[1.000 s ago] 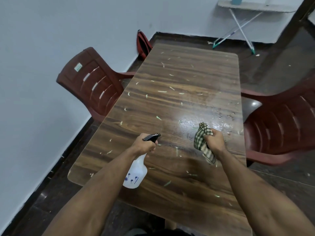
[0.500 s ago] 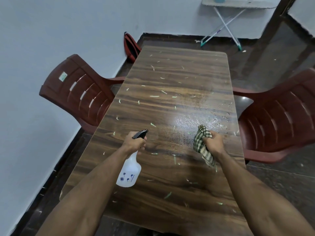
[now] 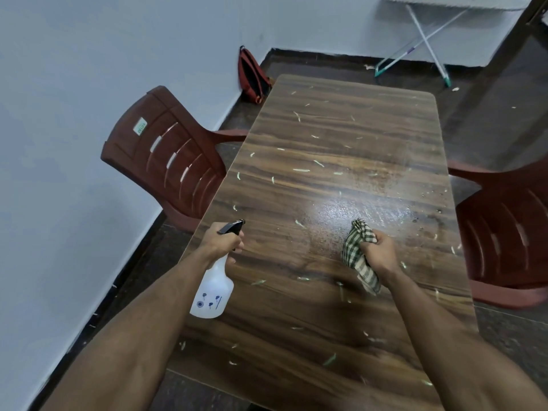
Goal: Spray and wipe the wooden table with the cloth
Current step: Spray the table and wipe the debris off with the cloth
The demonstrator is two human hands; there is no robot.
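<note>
A long wooden table [image 3: 341,137] stretches away from me, strewn with small pale green scraps. A wet, shiny patch of spray droplets [image 3: 355,209] lies right of its middle. My left hand [image 3: 222,243] grips a white spray bottle [image 3: 212,292] by its black trigger head, nozzle pointing toward the table's middle. My right hand [image 3: 381,252] holds a bunched green-and-white checked cloth [image 3: 358,255] just above the table, at the near edge of the wet patch.
A dark red plastic chair [image 3: 169,155] stands at the table's left side by the white wall, and another red chair [image 3: 504,232] at the right. A red bag [image 3: 252,74] leans on the wall beyond the table. A folding stand [image 3: 427,40] is at the back.
The view has shifted slightly over the table. Both hands stay close to where they were, and the wet patch looks wider and shinier.
</note>
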